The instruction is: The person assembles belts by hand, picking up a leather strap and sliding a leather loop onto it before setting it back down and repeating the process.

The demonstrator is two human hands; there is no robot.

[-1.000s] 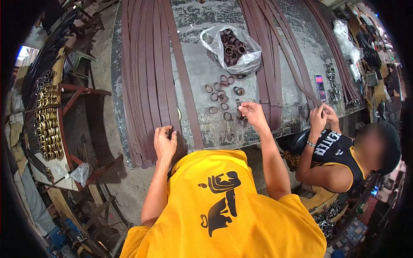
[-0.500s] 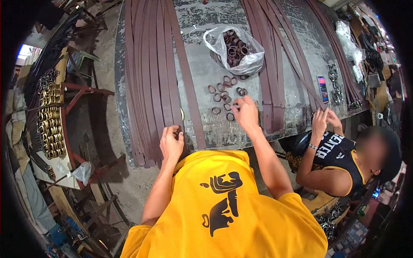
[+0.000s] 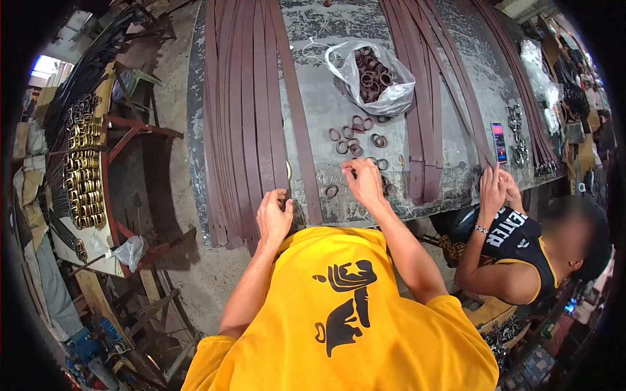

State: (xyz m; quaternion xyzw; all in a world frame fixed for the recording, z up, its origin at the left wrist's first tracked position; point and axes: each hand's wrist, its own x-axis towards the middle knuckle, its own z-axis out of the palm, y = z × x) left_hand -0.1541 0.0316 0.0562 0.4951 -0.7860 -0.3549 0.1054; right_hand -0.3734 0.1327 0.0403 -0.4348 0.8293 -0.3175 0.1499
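Observation:
My left hand [image 3: 274, 218] is at the table's near edge, its fingers curled in around the lower end of a dark brown belt strap [image 3: 274, 143], the rightmost of the left bundle. My right hand [image 3: 365, 184] is over the near part of the table, with thumb and fingers pinched together; whatever lies between the fingertips is too small to make out. Several brown belt loops [image 3: 342, 148] are scattered just beyond it, and a single loop [image 3: 331, 191] lies to its left. A lone strap [image 3: 301, 130] runs between my two hands.
A clear plastic bag [image 3: 404, 98] full of loops stands farther back. More straps [image 3: 417, 130] lie to the right. A co-worker [image 3: 502, 247] sits at the right edge, hands on a strap end near a phone [image 3: 499, 143]. Gold buckles [image 3: 85, 189] line a rack at left.
The view has shifted, so the table appears farther right. My right hand has drawn back nearer to me, and one loop now lies closer to the near edge. My left hand stays at the strap end.

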